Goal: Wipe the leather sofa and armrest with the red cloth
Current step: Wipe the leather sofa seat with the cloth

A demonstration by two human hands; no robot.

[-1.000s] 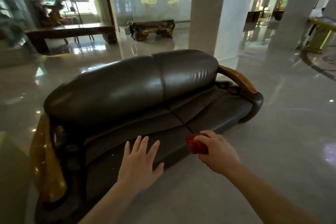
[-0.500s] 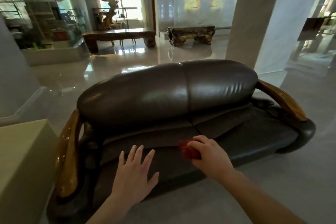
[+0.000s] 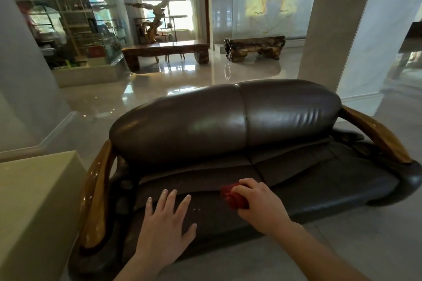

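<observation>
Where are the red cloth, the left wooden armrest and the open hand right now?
red cloth (image 3: 231,196), head view, on the bunched part showing beside the right hand's fingers.
left wooden armrest (image 3: 97,191), head view, on its glossy top face.
left hand (image 3: 165,223), head view, on the back of the hand.

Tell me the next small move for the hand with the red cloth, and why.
Probably sweep the right hand leftward across the seat cushion: the red cloth is bunched in it near the seat's middle, pale specks lie just left, and the left hand is spread there, empty.
</observation>
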